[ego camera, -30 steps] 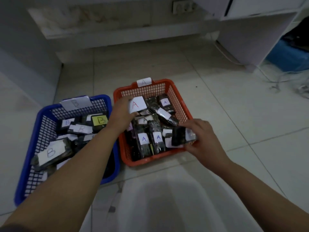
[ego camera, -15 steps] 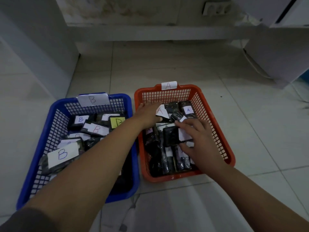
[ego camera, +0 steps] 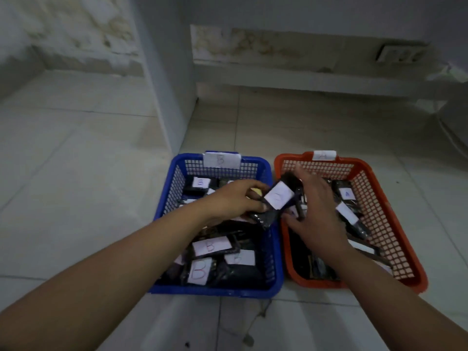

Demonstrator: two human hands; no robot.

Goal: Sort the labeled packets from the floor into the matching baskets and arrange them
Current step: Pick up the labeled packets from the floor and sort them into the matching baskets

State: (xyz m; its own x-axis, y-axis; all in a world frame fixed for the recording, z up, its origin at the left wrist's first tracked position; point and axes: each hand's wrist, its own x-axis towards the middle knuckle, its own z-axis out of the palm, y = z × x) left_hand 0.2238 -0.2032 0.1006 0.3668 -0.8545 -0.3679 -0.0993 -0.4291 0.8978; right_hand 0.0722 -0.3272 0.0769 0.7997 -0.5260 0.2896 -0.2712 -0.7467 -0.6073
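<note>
Two baskets sit side by side on the tiled floor [ego camera: 101, 173], and the sorting looks close to done: no loose packets show on the tiles, so the step in hand appears to be arranging, or moving one stray. The left hand [ego camera: 233, 201] reaches over the blue basket [ego camera: 215, 291], its grip curled round a dark packet [ego camera: 276, 201] with a white label, held tilted above the blue basket's right wall, where it meets the orange basket [ego camera: 395, 224]. The mark on that label is too blurred to read. The right hand [ego camera: 314, 214] lies inside the orange basket, fingers spread and fairly straight across the packets there, its grip wide and holding nothing that can be seen; whether its fingertips touch the raised packet cannot be told. The blue basket carries a B tag [ego camera: 221, 160] on its far rim and holds packets marked B; the orange basket, to the right of the blue one, carries its own white tag [ego camera: 324, 155], and one packet in it seems marked A. The next move likely calls for reading the held label, then laying the packet flat in the matching basket.
</note>
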